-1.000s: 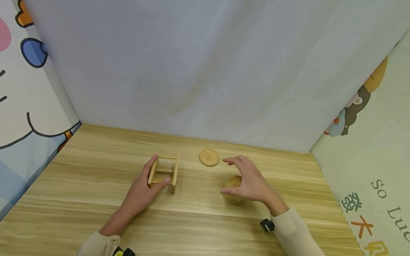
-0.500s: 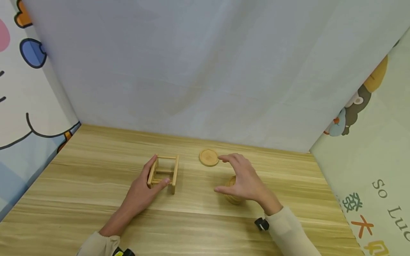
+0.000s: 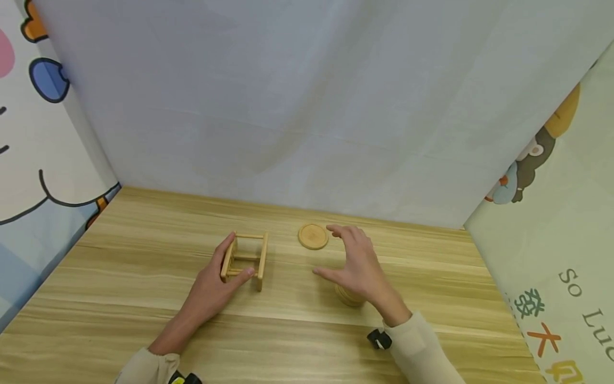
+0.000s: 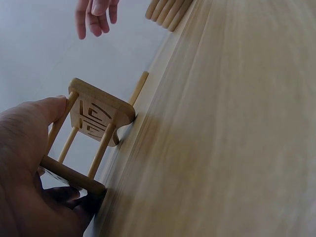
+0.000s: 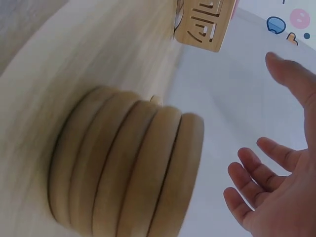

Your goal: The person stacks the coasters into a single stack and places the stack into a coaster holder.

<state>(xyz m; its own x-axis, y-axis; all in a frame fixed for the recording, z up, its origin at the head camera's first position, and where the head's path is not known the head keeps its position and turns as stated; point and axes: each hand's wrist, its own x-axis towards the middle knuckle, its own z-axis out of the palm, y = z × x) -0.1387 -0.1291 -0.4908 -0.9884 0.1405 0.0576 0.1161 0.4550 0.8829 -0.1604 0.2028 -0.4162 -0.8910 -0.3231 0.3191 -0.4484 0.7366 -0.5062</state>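
Note:
My left hand [image 3: 211,292] holds a small wooden coaster rack [image 3: 263,258] by its near left side, thumb over a front rod. In the left wrist view the rack [image 4: 101,106] has cut-out characters in its end panel and touches the tabletop. My right hand [image 3: 358,265] hovers with thumb and fingers spread, holding nothing. Below it stands a stack of round wooden coasters [image 3: 347,296], partly hidden by the hand; the stack [image 5: 131,168] is seen side-on in the right wrist view. One single coaster [image 3: 313,236] lies flat just left of the right fingertips.
The wood-grain table [image 3: 268,341] ends at a pale cloth backdrop [image 3: 288,117]. Cartoon-printed panels [image 3: 53,160] stand at the left and right sides.
My right hand has moved left, away from directly over the stack and closer to the single coaster, fingers still spread. The left hand and the rack have stayed in place.

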